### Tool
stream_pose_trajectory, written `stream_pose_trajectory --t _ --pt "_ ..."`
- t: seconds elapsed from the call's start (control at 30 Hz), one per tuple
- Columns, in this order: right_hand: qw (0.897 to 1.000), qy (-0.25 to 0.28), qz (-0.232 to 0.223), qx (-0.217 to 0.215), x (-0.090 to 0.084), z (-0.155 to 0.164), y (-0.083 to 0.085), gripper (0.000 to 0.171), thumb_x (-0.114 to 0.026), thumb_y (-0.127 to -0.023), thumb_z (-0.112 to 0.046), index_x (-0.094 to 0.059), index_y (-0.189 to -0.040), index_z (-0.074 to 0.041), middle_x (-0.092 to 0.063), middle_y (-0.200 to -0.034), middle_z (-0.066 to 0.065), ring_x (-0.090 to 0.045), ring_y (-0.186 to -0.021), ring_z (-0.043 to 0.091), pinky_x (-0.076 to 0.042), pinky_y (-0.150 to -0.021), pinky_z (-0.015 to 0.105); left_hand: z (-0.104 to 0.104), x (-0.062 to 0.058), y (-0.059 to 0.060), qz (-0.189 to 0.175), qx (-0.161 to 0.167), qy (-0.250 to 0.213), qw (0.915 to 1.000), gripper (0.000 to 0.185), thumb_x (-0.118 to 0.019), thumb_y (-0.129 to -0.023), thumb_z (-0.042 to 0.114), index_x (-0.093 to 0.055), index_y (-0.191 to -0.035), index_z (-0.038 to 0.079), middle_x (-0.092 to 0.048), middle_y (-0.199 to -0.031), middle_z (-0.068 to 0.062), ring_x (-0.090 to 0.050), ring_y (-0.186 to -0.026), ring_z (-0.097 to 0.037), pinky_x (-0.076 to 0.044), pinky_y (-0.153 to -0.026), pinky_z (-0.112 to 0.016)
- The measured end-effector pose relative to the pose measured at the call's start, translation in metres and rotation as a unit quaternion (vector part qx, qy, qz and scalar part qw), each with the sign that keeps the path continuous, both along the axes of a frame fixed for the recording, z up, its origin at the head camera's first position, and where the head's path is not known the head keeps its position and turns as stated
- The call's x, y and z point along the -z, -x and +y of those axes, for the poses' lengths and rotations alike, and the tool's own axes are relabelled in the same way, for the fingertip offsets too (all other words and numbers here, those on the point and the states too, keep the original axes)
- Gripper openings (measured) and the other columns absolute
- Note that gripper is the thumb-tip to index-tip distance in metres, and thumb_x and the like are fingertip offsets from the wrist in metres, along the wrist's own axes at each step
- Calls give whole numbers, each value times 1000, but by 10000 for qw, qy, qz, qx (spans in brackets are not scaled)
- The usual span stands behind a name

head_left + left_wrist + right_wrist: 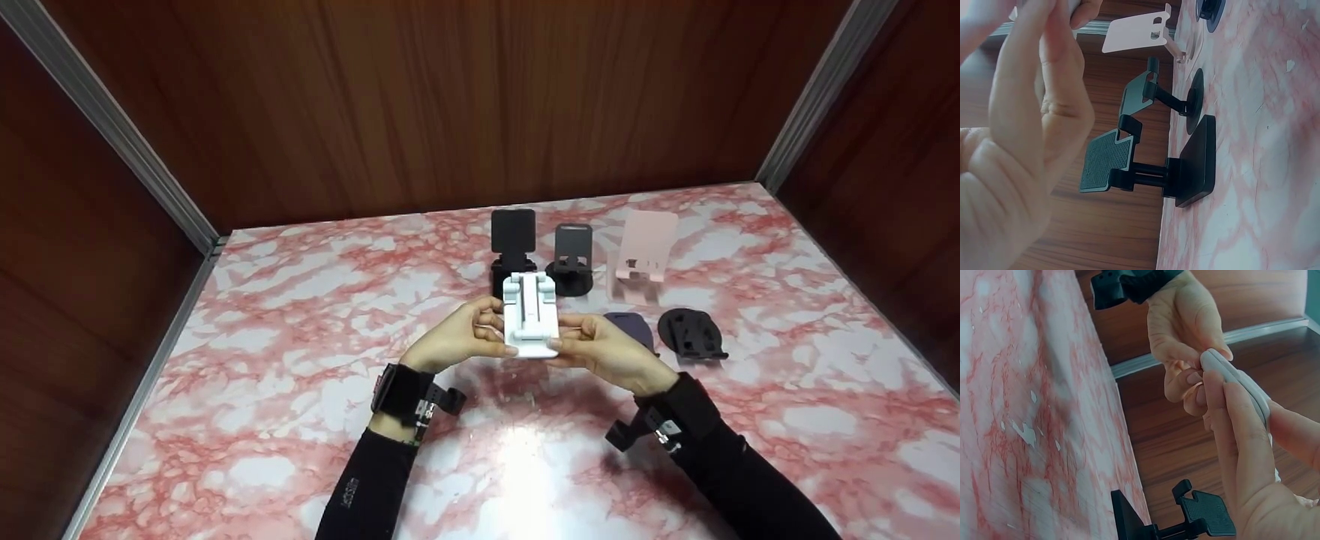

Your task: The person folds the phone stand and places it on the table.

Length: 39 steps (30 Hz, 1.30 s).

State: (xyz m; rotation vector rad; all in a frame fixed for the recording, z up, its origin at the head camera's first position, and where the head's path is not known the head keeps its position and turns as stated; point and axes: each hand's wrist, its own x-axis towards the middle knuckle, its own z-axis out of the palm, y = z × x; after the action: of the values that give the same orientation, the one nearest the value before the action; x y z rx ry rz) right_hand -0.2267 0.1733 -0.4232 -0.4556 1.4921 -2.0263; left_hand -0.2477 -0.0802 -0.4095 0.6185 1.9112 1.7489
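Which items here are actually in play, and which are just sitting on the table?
In play:
white phone stand, held by left hand and right hand

Lying about:
black square-base stand
dark round-base stand
pink stand
folded purple stand
folded black stand

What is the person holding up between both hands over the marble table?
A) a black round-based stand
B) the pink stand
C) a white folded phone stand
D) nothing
C: both hands, left hand and right hand, grip the white folded stand by its sides.
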Motion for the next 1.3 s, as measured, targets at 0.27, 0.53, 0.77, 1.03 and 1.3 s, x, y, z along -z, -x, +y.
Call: stream_pose_trajectory --t 0.27,0.53,0.77,1.03,1.3 --pt "10000 -60 11 32 -1 0 -1 51 -58 -95 3 -40 -142 12 -71 -119 6 -69 -107 17 -56 -96 32 1 1 0 84 -11 -12 10000 54 -72 -79 -11 -47 -126 -5 -64 -91 2 -64 -77 -9 -55 -72 -20" --pt "9996 -244 97 83 0 0 -1 56 -59 -95 3 -35 -144 14 -71 -120 7 -68 -109 17 -52 -102 40 1 3 0 182 -29 27 9998 55 -72 -78 -12 -47 -126 -5 -64 -91 1 -64 -78 -9 -56 -72 -20" --pt "9987 -455 131 178 -2 1 -2 58 -60 -95 2 -33 -146 12 -71 -120 8 -68 -109 17 -53 -101 40 2 1 -1 147 -38 123 9998 53 -70 -78 -13 -44 -124 -5 -60 -91 1 -62 -76 -8 -55 -70 -19" --pt "9988 -430 171 132 -3 4 1 61 -60 -95 2 -30 -146 14 -71 -119 8 -69 -105 16 -57 -93 32 5 -3 -4 502 -280 489 9972 56 -75 -78 -5 -48 -127 -6 -62 -100 -6 -63 -84 -13 -56 -77 -23" --pt "9983 -501 141 248 -10 12 2 62 -61 -93 2 -31 -147 10 -69 -123 8 -69 -108 18 -53 -100 37 4 -10 -10 1787 -697 1680 9669 67 -78 -85 25 -47 -141 4 -59 -133 -15 -58 -120 -31 -51 -103 -45"
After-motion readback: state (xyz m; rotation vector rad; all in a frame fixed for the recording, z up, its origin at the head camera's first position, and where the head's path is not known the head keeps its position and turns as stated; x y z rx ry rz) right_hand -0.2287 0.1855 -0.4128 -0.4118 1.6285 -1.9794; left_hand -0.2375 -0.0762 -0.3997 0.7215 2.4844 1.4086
